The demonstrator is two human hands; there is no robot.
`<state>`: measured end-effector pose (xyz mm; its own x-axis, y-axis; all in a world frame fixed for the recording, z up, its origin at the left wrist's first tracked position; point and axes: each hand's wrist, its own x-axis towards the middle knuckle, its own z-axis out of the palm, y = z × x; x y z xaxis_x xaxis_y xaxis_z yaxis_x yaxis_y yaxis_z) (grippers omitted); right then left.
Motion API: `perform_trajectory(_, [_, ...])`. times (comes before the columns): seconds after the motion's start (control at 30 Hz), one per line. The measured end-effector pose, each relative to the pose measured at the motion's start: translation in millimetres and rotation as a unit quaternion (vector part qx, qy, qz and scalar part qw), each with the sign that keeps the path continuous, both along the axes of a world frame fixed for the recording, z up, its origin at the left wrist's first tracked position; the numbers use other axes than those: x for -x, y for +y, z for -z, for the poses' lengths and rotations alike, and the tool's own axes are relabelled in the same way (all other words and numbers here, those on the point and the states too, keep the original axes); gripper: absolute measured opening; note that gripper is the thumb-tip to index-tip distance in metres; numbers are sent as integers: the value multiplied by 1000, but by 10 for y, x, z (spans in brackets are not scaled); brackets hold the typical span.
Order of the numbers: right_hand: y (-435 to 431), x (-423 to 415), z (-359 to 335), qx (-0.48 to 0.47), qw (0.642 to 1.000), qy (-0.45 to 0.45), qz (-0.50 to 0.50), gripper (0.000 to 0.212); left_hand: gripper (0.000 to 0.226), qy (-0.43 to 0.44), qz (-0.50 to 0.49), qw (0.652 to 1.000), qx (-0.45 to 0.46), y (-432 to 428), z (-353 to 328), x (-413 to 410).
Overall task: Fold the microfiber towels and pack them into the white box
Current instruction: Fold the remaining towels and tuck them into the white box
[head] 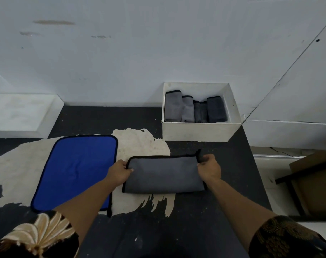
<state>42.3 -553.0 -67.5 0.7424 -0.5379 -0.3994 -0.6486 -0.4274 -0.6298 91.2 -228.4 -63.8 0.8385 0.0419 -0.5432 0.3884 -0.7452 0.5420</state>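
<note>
A grey microfiber towel (pixel 164 174) with black edging lies folded in half on the dark table, in the middle of the view. My left hand (pixel 119 172) pinches its far left corner. My right hand (pixel 208 168) grips its far right corner, which is lifted and curled upward. To the left a blue towel (pixel 76 172) with black edging lies spread flat, partly under my left forearm. The white box (pixel 195 132) stands at the back right against the wall, with several folded grey and dark towels (pixel 193 109) standing upright inside.
The table top (pixel 223 192) is black with a large worn beige patch. Its right edge runs diagonally past the box. A white ledge (pixel 24 114) sits at the back left. A brown cardboard piece on a dark frame (pixel 313 183) stands to the right, off the table.
</note>
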Motion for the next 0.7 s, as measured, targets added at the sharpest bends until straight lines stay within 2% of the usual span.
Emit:
perform_trajectory(0.1, [92, 176, -78, 15, 999, -24, -22, 57, 72, 28, 34, 999, -9, 16, 8, 105])
perform_trajectory(0.2, [216, 429, -82, 49, 997, -37, -55, 63, 90, 20, 54, 998, -34, 25, 18, 233])
perform_trajectory(0.4, [263, 665, -27, 112, 989, -40, -93, 44, 83, -5, 112, 980, -163, 53, 53, 442])
perform_trajectory(0.57, [201, 760, -46, 134, 984, -23, -112, 44, 65, -29, 101, 971, -217, 58, 52, 560])
perform_trajectory(0.63, [217, 795, -60, 186, 974, -41, -126, 42, 64, -81, 91, 961, -249, 20, 16, 625])
perform_trajectory(0.7, [318, 796, -76, 246, 952, -74, -164, 44, 65, -179, 102, 942, -263, -91, -22, 701])
